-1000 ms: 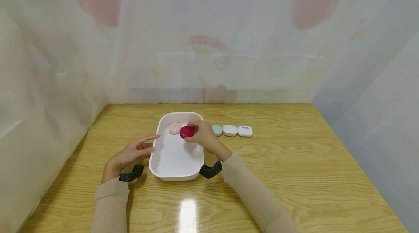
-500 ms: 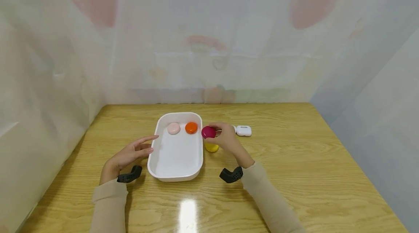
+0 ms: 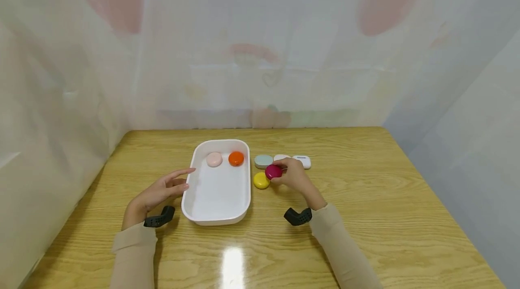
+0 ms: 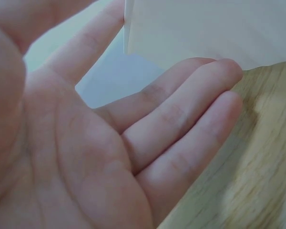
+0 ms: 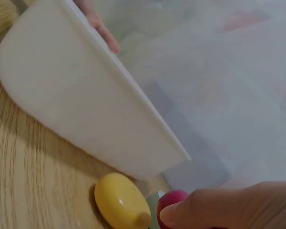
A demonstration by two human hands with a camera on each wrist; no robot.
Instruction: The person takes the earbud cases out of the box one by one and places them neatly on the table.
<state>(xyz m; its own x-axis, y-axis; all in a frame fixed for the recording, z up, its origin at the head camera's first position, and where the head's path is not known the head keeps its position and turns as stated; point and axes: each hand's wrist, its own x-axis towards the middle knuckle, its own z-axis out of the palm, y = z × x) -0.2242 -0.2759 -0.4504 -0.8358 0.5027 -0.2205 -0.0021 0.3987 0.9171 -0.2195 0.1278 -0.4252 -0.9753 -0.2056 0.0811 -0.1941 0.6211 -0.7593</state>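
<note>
In the head view my right hand pinches a glossy round magenta case between thumb and fingers. It is held right beside a round yellow case, which lies on the table. The right wrist view shows my thumb across the magenta case, with the yellow case close by. My left hand has its fingertips at the left wall of a white bin, fingers loosely extended. At the far end inside the bin lie a pale pink case and an orange case.
Behind the yellow case stands a row on the wooden table: a pale green case, a white case partly hidden by my right hand, and a white earbud case. A patterned curtain hangs behind the table.
My right hand has carried the magenta case out of the bin, rightward over its rim, to beside the yellow case. The orange case in the bin came into sight. My left hand stays at the bin.
</note>
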